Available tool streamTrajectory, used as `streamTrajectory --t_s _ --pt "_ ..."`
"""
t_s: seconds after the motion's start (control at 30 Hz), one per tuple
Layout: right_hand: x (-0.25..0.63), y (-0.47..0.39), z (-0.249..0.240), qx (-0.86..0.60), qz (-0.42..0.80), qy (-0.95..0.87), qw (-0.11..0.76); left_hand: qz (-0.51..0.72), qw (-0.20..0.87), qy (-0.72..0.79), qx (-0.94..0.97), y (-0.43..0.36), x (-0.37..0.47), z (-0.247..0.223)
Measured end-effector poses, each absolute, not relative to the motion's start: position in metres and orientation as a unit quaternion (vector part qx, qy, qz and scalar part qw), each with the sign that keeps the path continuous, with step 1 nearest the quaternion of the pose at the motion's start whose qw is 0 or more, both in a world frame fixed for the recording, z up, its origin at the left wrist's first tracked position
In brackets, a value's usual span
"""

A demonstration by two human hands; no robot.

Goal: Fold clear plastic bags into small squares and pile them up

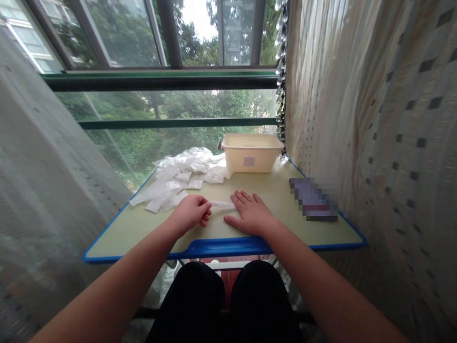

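Between my hands a thin, clear plastic bag [222,206] is stretched low over the table. My left hand [193,212] is closed, its thumb and fingers pinching the bag's left end. Flat on the bag's other end lies my right hand [252,213], palm down with fingers spread. The part of the bag under that palm is hidden. Just beyond my left hand a loose heap of white, see-through plastic bags [185,171] covers the table's far left.
A cream plastic bin [250,155] with a small label stands at the back, touching the heap. A blurred-out dark flat object [314,200] lies at the right. The table [143,238] has a raised blue rim. Curtains hang on both sides, with a window behind.
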State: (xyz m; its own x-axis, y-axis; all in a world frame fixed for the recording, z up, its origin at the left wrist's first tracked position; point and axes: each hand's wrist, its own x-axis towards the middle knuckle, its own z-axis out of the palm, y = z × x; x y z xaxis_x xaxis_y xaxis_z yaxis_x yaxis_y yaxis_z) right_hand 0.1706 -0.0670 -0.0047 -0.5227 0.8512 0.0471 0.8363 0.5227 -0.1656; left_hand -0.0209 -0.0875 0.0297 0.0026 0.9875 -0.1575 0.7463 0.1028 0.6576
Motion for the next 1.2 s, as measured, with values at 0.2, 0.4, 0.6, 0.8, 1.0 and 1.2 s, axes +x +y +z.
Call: streamTrajectory --t_s 0.2,0.4,0.6,0.8,1.0,1.2 --pt "0.17 -0.066 -0.005 -0.484 0.063 -0.87 0.067 0.333 0.461 0.654 0.499 -0.094 -0.022 0.024" --pt "0.17 -0.067 -0.004 -0.487 0.065 -0.869 0.059 0.371 0.431 0.664 0.486 -0.095 -0.018 0.017" --pt "0.168 -0.068 -0.002 -0.49 0.066 -0.868 0.054 0.322 0.221 0.705 0.592 -0.09 -0.01 0.021" --pt "0.17 -0.067 -0.005 -0.481 0.062 -0.871 0.072 0.202 0.003 0.664 0.72 -0.088 0.008 0.026" --pt "0.173 -0.068 -0.006 -0.479 0.062 -0.872 0.083 0.167 0.077 0.604 0.775 -0.074 0.025 0.021" --pt "0.173 -0.068 -0.004 -0.477 0.072 -0.872 0.087 0.177 0.274 0.615 0.718 -0.06 0.011 0.022"
